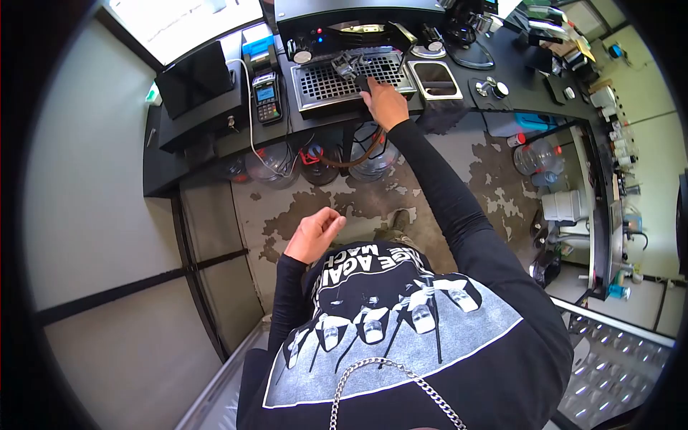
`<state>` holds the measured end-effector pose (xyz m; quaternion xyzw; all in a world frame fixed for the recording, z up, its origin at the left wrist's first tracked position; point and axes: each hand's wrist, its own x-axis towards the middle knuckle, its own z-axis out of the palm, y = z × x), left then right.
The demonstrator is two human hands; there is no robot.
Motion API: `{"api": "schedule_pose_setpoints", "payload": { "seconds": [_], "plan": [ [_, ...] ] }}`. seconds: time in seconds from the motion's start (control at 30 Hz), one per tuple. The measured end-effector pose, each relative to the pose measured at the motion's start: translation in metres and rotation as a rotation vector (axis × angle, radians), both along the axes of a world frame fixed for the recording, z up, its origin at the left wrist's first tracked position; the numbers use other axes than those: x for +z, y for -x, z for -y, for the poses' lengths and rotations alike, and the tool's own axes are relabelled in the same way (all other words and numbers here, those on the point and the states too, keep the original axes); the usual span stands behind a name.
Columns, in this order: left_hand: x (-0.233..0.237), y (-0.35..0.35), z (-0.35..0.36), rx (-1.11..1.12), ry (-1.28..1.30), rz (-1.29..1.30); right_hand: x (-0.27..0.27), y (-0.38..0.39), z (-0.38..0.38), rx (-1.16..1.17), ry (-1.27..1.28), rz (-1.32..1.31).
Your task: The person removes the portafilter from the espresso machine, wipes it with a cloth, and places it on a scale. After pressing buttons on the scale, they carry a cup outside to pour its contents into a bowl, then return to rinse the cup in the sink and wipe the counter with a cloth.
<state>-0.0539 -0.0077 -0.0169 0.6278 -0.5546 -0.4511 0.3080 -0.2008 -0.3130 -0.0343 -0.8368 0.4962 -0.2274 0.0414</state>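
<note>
Portafilter (348, 67), silver metal, black-handled, fills our right hand (385, 106), upper centre; slack fingers could let it clatter across the silver grid tray (315, 86). Our left hand (312, 235) curls loosely, apparently empty.

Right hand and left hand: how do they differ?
The right hand grips a black handle above the drip tray; the left hand is loosely curled, with nothing visible in it. The right hand reaches far forward; the left hand is close to the shirt. Both are ungloved, with black sleeves.
</note>
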Motion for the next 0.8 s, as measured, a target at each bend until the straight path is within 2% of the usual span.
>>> {"api": "schedule_pose_setpoints", "payload": {
  "seconds": [0.23,0.6,0.8],
  "plan": [
    [0.009,-0.019,-0.004,-0.148,-0.015,0.009,0.002,-0.006,-0.007,-0.041,-0.022,0.026],
    [0.016,0.001,-0.005,-0.008,-0.008,0.020,0.006,-0.002,0.005,0.034,0.012,-0.012],
    [0.023,0.037,0.004,0.115,-0.040,-0.031,0.012,-0.002,0.013,0.130,0.094,-0.153]
  ]
}}
